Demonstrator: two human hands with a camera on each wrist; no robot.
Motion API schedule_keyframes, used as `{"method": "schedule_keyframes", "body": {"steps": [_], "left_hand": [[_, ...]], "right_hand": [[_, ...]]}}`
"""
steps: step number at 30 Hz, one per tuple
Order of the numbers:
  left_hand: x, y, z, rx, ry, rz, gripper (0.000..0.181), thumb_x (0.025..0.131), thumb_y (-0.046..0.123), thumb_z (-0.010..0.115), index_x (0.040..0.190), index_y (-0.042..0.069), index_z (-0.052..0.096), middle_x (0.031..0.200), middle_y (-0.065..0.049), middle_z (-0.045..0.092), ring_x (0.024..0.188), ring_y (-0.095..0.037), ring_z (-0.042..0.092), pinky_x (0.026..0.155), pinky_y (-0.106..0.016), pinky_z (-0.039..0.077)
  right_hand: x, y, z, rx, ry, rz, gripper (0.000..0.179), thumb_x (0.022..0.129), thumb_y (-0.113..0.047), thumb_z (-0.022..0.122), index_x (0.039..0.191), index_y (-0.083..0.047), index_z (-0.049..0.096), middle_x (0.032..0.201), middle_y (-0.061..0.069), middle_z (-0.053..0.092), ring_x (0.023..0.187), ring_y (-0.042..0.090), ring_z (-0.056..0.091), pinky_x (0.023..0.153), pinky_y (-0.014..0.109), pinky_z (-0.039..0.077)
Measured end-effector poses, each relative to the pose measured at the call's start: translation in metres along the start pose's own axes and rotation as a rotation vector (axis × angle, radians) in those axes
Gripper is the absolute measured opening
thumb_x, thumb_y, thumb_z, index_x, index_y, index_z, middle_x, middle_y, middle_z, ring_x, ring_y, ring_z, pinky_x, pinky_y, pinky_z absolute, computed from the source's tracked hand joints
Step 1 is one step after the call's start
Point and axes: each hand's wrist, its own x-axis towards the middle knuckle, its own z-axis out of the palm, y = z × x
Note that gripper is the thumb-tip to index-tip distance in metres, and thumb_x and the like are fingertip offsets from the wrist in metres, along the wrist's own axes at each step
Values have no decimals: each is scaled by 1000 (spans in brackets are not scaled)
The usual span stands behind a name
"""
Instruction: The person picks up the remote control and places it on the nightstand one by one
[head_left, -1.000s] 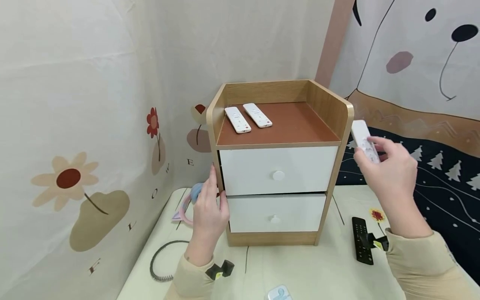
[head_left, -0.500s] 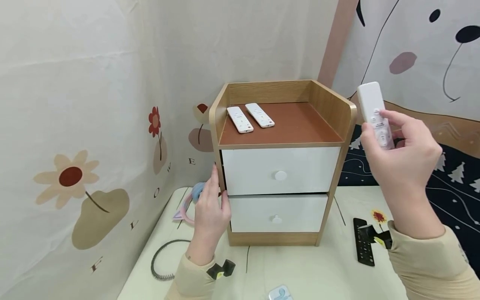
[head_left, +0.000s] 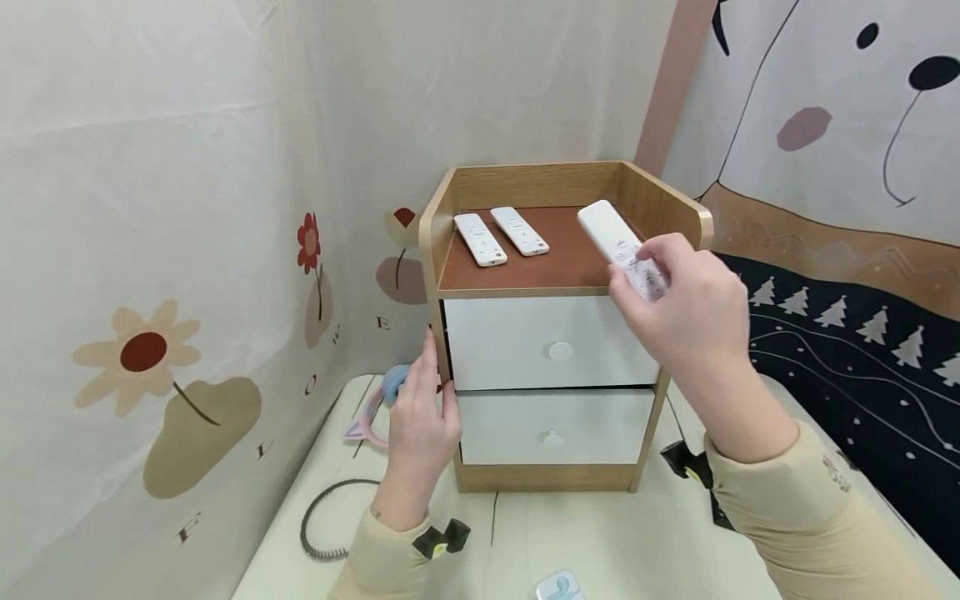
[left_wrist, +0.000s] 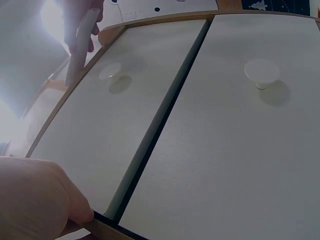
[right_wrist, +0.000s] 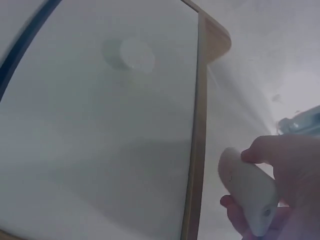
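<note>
Head view, and we're gripping a white remote [head_left: 619,247] by its lower end in our right hand [head_left: 696,308], holding it aslant above the front part of the brown shelf [head_left: 555,265]. Our left hand [head_left: 418,421] is resting straight-fingered against the left side of the cabinet [head_left: 543,477], grasping nothing. Two more remotes [head_left: 480,239] are lying side by side, leftward on that shelf. We're risking a bump: dipping early could be catching the front edge [head_left: 558,293]; a loosening pinch could be sending the remote tumbling to the tabletop [head_left: 592,533].
</note>
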Motion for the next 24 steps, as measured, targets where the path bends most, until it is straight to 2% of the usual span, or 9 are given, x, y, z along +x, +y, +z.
{"method": "schedule_keyframes", "body": {"steps": [10,19,24], "left_hand": [[-1,-1,2,8,5,-3,79,97,-5,70,168,-5,35,140,-32,67,114,-47,74,87,-54,68],[-2,-1,2,12,7,3,79,97,-5,71,168,-5,36,139,-32,67,115,-47,74,87,-53,69],[-1,-1,0,10,-7,-5,78,99,-3,70,169,-5,35,141,-31,67,117,-46,74,88,-52,69]], "right_hand": [[11,-12,16,-89,-261,134,27,99,-30,70,103,-4,64,83,25,69,82,41,62,69,53,48],[21,-13,20,-110,-393,187,29,104,-34,65,103,-5,66,77,19,68,92,38,57,72,48,46],[24,-12,20,-82,-443,180,29,106,-34,62,112,-6,70,88,22,73,105,41,58,79,52,49]]}}
